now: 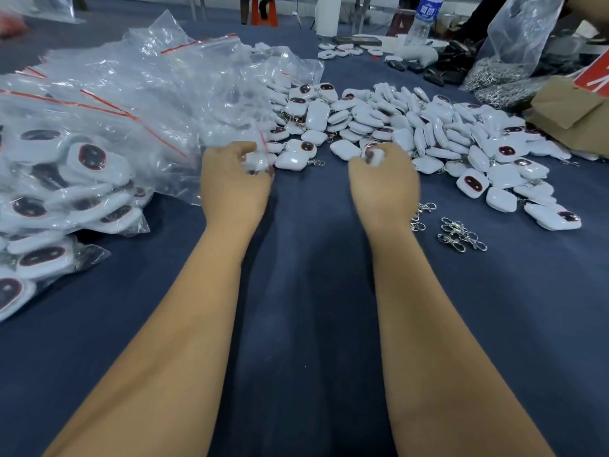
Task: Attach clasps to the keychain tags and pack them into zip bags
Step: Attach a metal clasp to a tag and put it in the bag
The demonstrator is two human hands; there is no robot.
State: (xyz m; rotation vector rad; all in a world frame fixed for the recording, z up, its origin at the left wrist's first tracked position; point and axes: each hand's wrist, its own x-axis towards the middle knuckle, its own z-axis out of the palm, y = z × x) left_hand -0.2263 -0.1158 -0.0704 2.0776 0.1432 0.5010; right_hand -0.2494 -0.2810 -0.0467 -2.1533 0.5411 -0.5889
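On blue-clothed counter point(303, 291): left hand point(232, 186) pinches a zip bag point(260, 159); right hand point(384, 183) curls round a white tag point(375, 156).

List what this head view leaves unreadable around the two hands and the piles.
- Left hand: the fingers are blurred by motion behind a clear zip bag, so its contents are unclear.
- Right hand: the curled fingers hide most of the white tag; any clasp is unseen.
- Packed bags: cut by the left edge.
- Bottle label: too small.
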